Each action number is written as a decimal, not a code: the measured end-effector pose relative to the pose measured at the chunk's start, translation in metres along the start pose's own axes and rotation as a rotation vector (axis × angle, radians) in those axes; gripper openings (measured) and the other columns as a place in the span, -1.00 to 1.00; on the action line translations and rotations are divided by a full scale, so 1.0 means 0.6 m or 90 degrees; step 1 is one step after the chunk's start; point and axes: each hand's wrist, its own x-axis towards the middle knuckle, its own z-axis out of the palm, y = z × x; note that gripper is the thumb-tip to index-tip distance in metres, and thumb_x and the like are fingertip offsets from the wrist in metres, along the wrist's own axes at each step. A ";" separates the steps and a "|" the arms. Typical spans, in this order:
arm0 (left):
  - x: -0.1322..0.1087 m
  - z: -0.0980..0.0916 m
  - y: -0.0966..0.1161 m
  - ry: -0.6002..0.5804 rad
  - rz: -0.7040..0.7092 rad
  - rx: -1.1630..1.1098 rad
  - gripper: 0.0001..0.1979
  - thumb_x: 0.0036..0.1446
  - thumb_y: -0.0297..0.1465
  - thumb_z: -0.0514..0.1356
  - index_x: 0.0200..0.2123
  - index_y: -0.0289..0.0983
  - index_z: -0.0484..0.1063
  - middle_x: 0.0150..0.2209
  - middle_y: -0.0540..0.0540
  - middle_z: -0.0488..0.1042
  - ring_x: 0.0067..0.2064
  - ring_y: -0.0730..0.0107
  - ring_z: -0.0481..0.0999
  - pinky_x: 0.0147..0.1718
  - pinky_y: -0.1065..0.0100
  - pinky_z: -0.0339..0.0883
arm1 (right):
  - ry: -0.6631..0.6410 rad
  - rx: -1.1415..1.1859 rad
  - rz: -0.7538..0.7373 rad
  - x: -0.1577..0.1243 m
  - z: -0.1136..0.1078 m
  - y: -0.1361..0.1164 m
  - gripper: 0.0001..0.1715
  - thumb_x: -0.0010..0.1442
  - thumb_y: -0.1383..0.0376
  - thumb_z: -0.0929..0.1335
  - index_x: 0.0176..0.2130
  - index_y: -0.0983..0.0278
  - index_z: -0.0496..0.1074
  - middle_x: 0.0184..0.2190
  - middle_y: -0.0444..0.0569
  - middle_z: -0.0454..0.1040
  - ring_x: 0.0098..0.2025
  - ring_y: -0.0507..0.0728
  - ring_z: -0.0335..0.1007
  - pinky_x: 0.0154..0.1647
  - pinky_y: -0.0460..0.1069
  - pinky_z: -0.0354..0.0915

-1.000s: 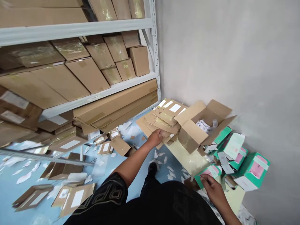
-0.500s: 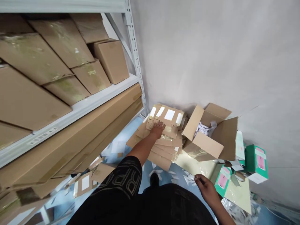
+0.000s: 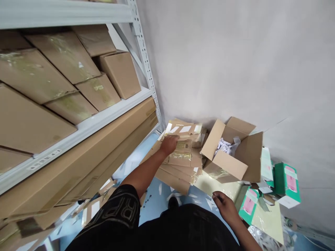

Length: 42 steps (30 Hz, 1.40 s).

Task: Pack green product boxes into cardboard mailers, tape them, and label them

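My left hand reaches to a pile of flattened cardboard boxes on the floor by the wall. Its fingers are closed on the near edge of the top flattened cardboard box, which carries white labels and looks tilted up a little. Beneath it lies a sheet with shiny clear tape. Low in front of my body, my right hand hangs with fingers loosely curled; nothing shows in them. Right of the pile stands an open carton with crumpled white paper inside.
A white metal shelf rack with taped cartons rises on the left. Green and pink boxes sit at the right by the wall. White paper scraps litter the blue floor around my shoe.
My left hand has gone from lying flat on the top cardboard to gripping its near edge, which has tilted up. My right hand stays curled. The view has shifted slightly.
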 end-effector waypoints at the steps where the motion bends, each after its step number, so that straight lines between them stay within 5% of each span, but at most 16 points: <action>1: -0.009 -0.020 0.009 0.043 -0.053 -0.043 -0.61 0.31 -0.47 0.07 0.14 -0.27 0.49 0.11 -0.23 0.56 0.15 0.11 0.51 0.21 0.15 0.27 | -0.003 0.016 -0.011 0.006 -0.004 0.000 -0.51 0.17 -0.14 0.40 -0.26 0.20 0.60 -0.34 0.00 0.62 -0.27 0.26 0.54 -0.20 0.07 0.43; 6: -0.101 -0.102 0.079 0.245 -0.286 -0.352 -0.57 0.32 -0.17 0.14 0.13 -0.28 0.49 -0.03 -0.18 0.63 0.00 0.07 0.59 0.00 0.19 0.42 | -0.076 0.056 -0.029 0.029 -0.034 -0.002 -0.48 0.16 -0.17 0.40 -0.27 0.21 0.61 -0.35 -0.01 0.63 -0.26 0.26 0.56 -0.17 0.09 0.45; 10: -0.182 -0.137 0.161 0.309 -0.315 -0.647 -0.40 0.20 -0.05 0.27 0.17 -0.30 0.44 -0.06 -0.18 0.63 -0.04 0.08 0.60 -0.04 0.16 0.47 | -0.102 0.100 -0.054 0.036 -0.065 -0.036 -0.47 0.17 -0.17 0.40 -0.23 0.20 0.63 -0.24 0.04 0.67 -0.13 0.31 0.59 -0.05 0.13 0.47; 14: -0.223 -0.148 0.230 0.314 -0.320 -0.779 -0.40 0.10 -0.03 0.37 0.10 -0.27 0.48 -0.10 -0.18 0.65 -0.07 0.09 0.63 -0.09 0.16 0.50 | 0.014 0.140 -0.106 0.049 -0.099 -0.093 -0.46 0.20 -0.14 0.41 -0.09 0.21 0.60 -0.08 0.11 0.65 0.00 0.33 0.56 0.06 0.16 0.45; 20: -0.194 -0.175 0.245 0.303 -0.248 -0.752 -0.42 0.07 -0.01 0.39 0.02 -0.29 0.52 -0.08 -0.19 0.65 -0.02 0.07 0.62 -0.04 0.14 0.50 | 0.257 0.243 -0.129 0.047 -0.146 -0.119 -0.38 0.20 -0.06 0.43 0.13 0.21 0.45 0.14 0.17 0.53 0.15 0.30 0.49 0.19 0.19 0.38; 25: -0.130 -0.216 0.218 0.306 -0.136 -0.716 -0.39 0.04 -0.02 0.41 0.03 -0.33 0.53 -0.08 -0.23 0.65 0.04 0.02 0.60 0.04 0.10 0.47 | 0.334 0.237 0.026 -0.049 -0.118 -0.060 -0.43 0.13 -0.09 0.45 0.00 0.20 0.52 0.04 0.11 0.61 0.13 0.33 0.52 0.18 0.18 0.39; 31: -0.076 -0.194 0.259 0.032 -0.028 -0.834 -0.45 0.06 -0.04 0.39 0.01 -0.29 0.55 -0.08 -0.22 0.65 0.03 -0.03 0.61 0.05 0.03 0.47 | 0.431 0.231 0.156 -0.177 -0.053 -0.016 -0.42 0.13 -0.12 0.43 -0.04 0.22 0.55 0.01 0.12 0.62 0.11 0.36 0.52 0.14 0.17 0.41; 38: -0.093 -0.081 0.420 -0.363 -0.015 -0.956 -0.40 0.01 -0.02 0.41 0.03 -0.26 0.53 -0.09 -0.23 0.65 0.01 -0.07 0.61 0.00 -0.01 0.49 | 0.780 0.212 0.046 -0.325 -0.152 -0.044 -0.23 0.25 -0.11 0.36 0.28 0.24 0.33 0.23 0.19 0.44 0.25 0.35 0.37 0.23 0.22 0.30; 42: -0.129 -0.011 0.527 -0.526 0.047 -0.941 -0.43 0.04 -0.06 0.41 0.03 -0.28 0.53 -0.10 -0.22 0.65 0.00 -0.06 0.61 0.06 -0.01 0.44 | 0.820 0.287 0.067 -0.431 -0.185 -0.019 -0.27 0.18 -0.11 0.42 0.19 0.23 0.42 0.12 0.13 0.55 0.10 0.33 0.48 0.05 0.12 0.41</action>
